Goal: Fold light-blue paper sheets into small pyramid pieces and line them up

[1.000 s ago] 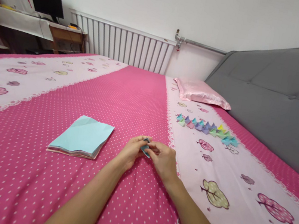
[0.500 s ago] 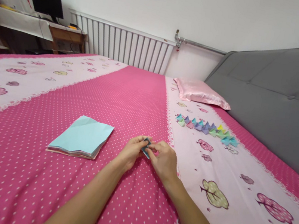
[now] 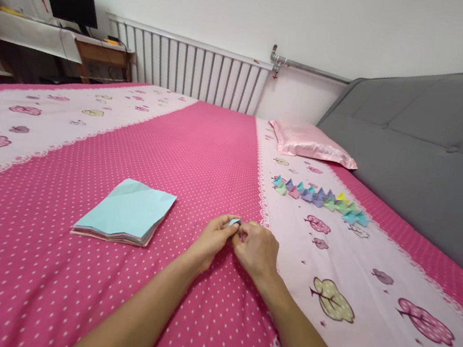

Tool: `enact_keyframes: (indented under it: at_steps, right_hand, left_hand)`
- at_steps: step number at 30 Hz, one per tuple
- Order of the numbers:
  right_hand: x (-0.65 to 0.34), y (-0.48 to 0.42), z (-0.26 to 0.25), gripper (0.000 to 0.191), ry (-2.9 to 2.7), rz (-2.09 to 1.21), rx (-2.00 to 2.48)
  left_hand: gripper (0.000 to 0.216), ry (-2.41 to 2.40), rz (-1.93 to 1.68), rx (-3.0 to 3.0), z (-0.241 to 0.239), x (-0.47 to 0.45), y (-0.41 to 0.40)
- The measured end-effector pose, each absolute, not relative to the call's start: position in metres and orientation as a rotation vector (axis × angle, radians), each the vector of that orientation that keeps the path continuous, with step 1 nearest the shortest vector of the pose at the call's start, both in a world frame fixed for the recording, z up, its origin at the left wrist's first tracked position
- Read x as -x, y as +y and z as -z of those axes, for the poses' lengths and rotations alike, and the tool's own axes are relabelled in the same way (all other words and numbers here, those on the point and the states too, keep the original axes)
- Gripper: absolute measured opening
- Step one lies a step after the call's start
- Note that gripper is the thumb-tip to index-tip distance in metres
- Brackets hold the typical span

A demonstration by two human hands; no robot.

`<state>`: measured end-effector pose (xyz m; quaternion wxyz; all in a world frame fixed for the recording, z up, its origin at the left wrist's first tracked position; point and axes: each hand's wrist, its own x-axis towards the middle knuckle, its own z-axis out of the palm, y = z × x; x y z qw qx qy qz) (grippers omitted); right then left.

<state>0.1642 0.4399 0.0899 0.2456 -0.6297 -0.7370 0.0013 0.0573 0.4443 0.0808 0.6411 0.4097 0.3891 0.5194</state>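
Note:
A small folded piece of light blue paper [image 3: 234, 221] is pinched between my two hands, mostly covered by the fingers. My left hand [image 3: 212, 242] grips it from the left, thumb on top. From the right, my right hand [image 3: 258, 249] has its thumb and bent fingers closed at the paper's edge. Both hands are just above the pink dotted bedspread [image 3: 212, 153]. To their left lies a stack of square paper [image 3: 126, 210], its top sheet light blue. Several small folded paper boats [image 3: 319, 197] in blue, purple, green, pink and yellow stand in rows to the right.
A pink satin pillow [image 3: 310, 143] rests at the far right against the grey padded headboard [image 3: 432, 129]. Behind the bed is a white radiator [image 3: 187, 67] with a pipe. A desk [image 3: 101, 53] with a black monitor [image 3: 72, 0] stands at the far left.
The folded paper has turned and less of it shows now. My left hand has shifted slightly right, and my right fingers have curled in closer around the paper's edge.

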Motion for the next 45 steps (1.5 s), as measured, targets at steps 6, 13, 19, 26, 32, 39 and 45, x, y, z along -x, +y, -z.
enact_keyframes:
  at_steps: [6, 13, 19, 26, 32, 39, 45]
  right_hand:
    - [-0.165, 0.442, -0.091, 0.024, -1.933, -0.096, 1.716]
    - [-0.165, 0.444, -0.088, 0.023, -1.848, -0.217, 1.725]
    - [-0.166, 0.444, -0.088, 0.022, -1.905, -0.162, 1.661]
    - [-0.163, 0.442, -0.087, 0.028, -1.876, -0.166, 1.344]
    - [-0.164, 0.443, -0.083, 0.021, -1.943, -0.194, 1.200]
    - [-0.165, 0.445, -0.080, 0.013, -1.957, -0.221, 1.179]
    - [-0.175, 0.452, -0.084, 0.010, -1.913, -0.129, 1.241]
  left_hand:
    - [0.015, 0.844, -1.181, -0.923, -0.080, -0.058, 0.444]
    - [0.015, 0.834, -1.209, -0.802, -0.075, -0.057, 0.447]
    - [0.011, 0.766, -1.242, -0.690, -0.079, -0.052, 0.451]
    - [0.016, 0.797, -1.237, -0.488, -0.085, -0.043, 0.458]
    - [0.015, 0.722, -1.226, -0.477, -0.090, -0.037, 0.459]
    - [0.019, 0.661, -1.244, -0.415, -0.097, -0.035, 0.458]
    - [0.026, 0.895, -1.282, -0.531, -0.090, -0.038, 0.462]
